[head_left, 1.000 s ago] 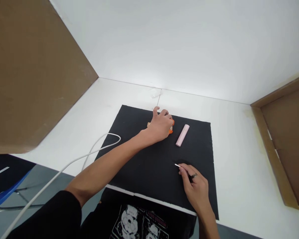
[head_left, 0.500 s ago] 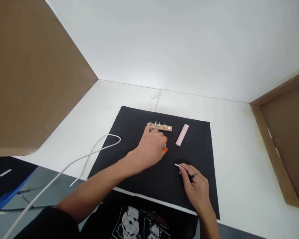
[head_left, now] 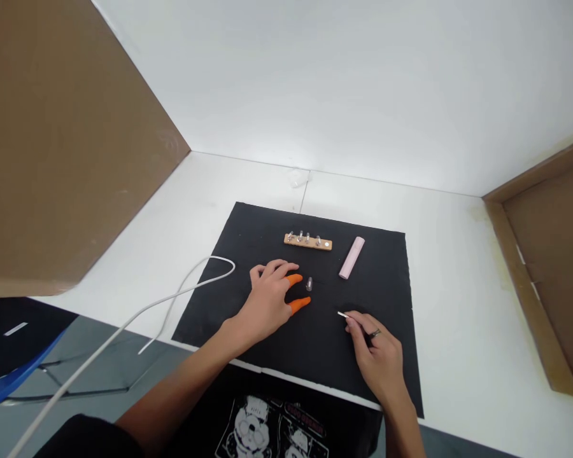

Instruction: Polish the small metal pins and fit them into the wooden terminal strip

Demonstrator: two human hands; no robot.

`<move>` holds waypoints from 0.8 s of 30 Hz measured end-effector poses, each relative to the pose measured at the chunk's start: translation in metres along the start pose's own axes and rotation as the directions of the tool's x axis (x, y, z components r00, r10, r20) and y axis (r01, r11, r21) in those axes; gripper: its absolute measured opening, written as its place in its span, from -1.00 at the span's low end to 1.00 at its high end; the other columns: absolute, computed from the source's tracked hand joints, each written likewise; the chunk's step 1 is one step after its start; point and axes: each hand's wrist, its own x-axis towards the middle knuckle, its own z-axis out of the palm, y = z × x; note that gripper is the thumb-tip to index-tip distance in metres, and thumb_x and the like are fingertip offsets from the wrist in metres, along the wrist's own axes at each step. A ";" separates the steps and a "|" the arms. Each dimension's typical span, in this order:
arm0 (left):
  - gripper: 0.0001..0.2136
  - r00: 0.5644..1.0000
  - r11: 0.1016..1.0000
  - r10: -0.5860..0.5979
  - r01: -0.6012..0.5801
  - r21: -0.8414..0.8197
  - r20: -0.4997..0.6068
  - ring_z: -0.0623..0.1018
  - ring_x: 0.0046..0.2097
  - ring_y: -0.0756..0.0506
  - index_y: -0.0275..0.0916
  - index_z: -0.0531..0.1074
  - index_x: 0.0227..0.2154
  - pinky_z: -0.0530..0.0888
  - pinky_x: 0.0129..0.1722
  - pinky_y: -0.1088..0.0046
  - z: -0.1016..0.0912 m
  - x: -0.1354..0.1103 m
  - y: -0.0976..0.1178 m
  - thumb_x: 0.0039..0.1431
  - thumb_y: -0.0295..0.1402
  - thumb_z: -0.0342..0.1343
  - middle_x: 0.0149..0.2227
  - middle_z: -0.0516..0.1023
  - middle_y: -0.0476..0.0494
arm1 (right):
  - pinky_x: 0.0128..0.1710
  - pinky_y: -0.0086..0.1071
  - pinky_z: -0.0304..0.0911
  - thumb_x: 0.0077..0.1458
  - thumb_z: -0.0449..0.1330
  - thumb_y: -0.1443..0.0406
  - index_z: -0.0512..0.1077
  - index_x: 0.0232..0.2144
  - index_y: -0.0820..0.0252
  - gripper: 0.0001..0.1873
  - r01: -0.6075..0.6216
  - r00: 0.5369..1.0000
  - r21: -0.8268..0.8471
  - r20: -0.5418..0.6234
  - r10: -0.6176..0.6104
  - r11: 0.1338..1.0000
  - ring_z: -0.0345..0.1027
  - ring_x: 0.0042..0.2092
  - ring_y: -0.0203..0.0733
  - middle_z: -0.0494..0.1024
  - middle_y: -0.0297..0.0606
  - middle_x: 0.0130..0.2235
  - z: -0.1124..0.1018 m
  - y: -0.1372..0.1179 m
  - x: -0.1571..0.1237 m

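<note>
My left hand (head_left: 270, 296) lies on the black mat (head_left: 248, 254) with its fingers spread, two of them in orange finger cots. A small clear piece with a metal end (head_left: 309, 284) stands just past those fingertips, apart from them. My right hand (head_left: 375, 353) rests near the mat's front right, pinched on a thin metal tool (head_left: 342, 314) whose tip points left. Farther back lie a small wooden strip (head_left: 308, 242) carrying several small metal-and-glass pieces and a pink cylinder (head_left: 352, 257).
A white cable (head_left: 172, 296) loops over the mat's left edge and runs off to the lower left. Brown cardboard panels stand at the left (head_left: 62, 140) and at the right (head_left: 549, 254). The white tabletop (head_left: 458, 267) surrounds the mat.
My left hand drew back from the wooden strip toward me with a small clear piece, set it down on the mat and opened. My right hand stayed put.
</note>
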 end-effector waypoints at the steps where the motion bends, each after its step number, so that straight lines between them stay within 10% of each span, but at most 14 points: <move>1: -0.79 1.000 1.000 -0.004 0.004 -0.002 -0.006 0.47 0.38 -0.42 -0.18 0.66 0.02 0.29 0.25 -0.14 0.001 -0.001 -0.002 0.38 -0.28 0.37 0.32 0.61 -0.31 | -0.08 -0.23 0.58 0.47 0.27 0.09 0.54 0.05 0.16 -0.71 -0.001 1.000 0.000 0.000 0.001 1.000 0.57 -0.13 -0.22 0.63 -0.23 -0.03 0.000 0.000 0.000; 24: -0.91 0.992 0.991 0.076 -0.086 -0.099 -0.100 0.39 0.49 -0.42 -0.02 0.77 -0.15 0.10 0.43 -0.36 0.036 0.018 -0.015 0.40 -0.34 0.37 0.31 0.66 -0.19 | -0.11 -0.25 0.57 0.47 0.26 0.08 0.54 0.04 0.16 -0.70 -0.067 0.997 0.042 0.029 0.065 0.997 0.55 -0.15 -0.23 0.63 -0.24 -0.05 -0.002 0.001 -0.001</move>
